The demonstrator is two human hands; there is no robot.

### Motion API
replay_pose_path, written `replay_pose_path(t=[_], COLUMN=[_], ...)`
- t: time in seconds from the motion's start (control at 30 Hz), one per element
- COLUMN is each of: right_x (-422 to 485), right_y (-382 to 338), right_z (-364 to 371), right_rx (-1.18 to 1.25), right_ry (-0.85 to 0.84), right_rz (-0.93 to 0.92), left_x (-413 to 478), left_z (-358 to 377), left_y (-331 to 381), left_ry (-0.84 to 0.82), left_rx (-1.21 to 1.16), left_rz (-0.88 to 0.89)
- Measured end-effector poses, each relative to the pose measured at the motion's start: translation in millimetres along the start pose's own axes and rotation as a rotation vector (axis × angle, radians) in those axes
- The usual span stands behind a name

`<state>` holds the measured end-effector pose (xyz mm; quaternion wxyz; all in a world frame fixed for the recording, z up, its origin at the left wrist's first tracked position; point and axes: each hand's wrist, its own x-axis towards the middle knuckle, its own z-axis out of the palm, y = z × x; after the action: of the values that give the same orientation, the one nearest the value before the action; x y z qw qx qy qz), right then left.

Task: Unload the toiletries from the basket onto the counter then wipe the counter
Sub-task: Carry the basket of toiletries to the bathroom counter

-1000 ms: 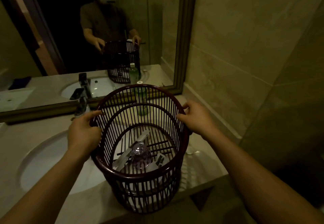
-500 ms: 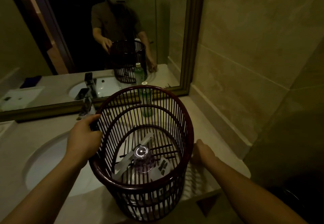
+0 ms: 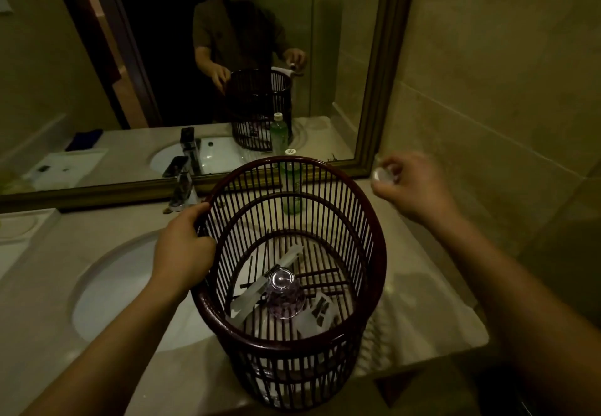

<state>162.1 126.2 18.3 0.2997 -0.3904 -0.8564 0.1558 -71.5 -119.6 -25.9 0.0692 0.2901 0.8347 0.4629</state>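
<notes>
Basket [image 3: 289, 285]: at the front edge of the counter [image 3: 422, 301], just right of the sink basin [image 3: 123, 285], upright.
Contents: 1 purple glass bottle [image 3: 284, 295] on the slatted floor, a long pale packet [image 3: 260, 288] leaning beside it, a sachet [image 3: 317, 314] toward the right; at least 3 items not yet unloaded.
Left hand [image 3: 185, 246]: fingers curled round the basket's left rim, clenched on it as 1.0 s ago.
Right hand [image 3: 413, 184]: raised over the back right corner of the counter, pinching a small pale item [image 3: 382, 173]; blurred, too small to name.
Change: off the right rim 1.0 s ago, down on the counter beside the basket 0.5 s ago, now lifted clear.
Meaning: small item apparently taken from beside the basket, not from inside; unloading barely begun, wiping far off.
Green bottle [image 3: 291, 200]: behind the basket by the mirror [image 3: 374, 90], already on the counter.
</notes>
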Motion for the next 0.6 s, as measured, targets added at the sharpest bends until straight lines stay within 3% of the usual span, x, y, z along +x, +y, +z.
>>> replay_pose_path(t=[0.07, 0.17, 0.33, 0.47, 0.6], right_x=[1.2, -2.2, -10.1, -17.3, -17.5], right_y=[-39.4, -77.2, -76.3, -63.8, -60.7], right_z=[1.7, 42.4, 128.6, 166.0, 176.0], right_rx=[-0.023, -0.196, -0.617, -0.862, -0.820], right_ry=[-0.104, -0.434, -0.898, -1.079, -1.148], right_rz=[-0.148, -0.318, -0.460, -0.521, -0.495], left_x=[-1.2, -2.9, -2.2, 0.1, 0.3], left_z=[-1.4, -1.8, -2.4, -2.7, -3.1], left_y=[1.9, 3.9, 1.6, -1.7, -4.1], left_ry=[-0.014, -0.031, -0.138, -0.166, -0.165], left_rx=[0.007, -0.007, -0.087, -0.111, -0.120], left_rz=[0.010, 0.002, -0.105, -0.143, -0.147])
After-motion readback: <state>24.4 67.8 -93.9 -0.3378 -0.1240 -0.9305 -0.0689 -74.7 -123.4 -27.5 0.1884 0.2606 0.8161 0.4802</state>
